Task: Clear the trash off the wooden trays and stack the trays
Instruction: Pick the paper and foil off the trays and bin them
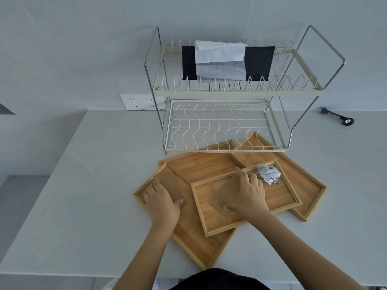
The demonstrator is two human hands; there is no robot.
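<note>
Pale grey counter (94, 185) w/ white wall, wooden trays (209, 170), left hand (161, 200) & right hand (249, 195) flat on cardboard pieces (169, 181)

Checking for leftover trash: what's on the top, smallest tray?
A crumpled paper ball and a brown cardboard piece pressed by the right hand; anything under the hand is hidden.

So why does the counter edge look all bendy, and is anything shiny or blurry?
Head view: the wide-angle lens bows the counter edges and splays the dish rack; the light is soft and grey, shadows faint; only the rack's chrome frame glints; both hands, left hand and right hand, look sharp.
</note>
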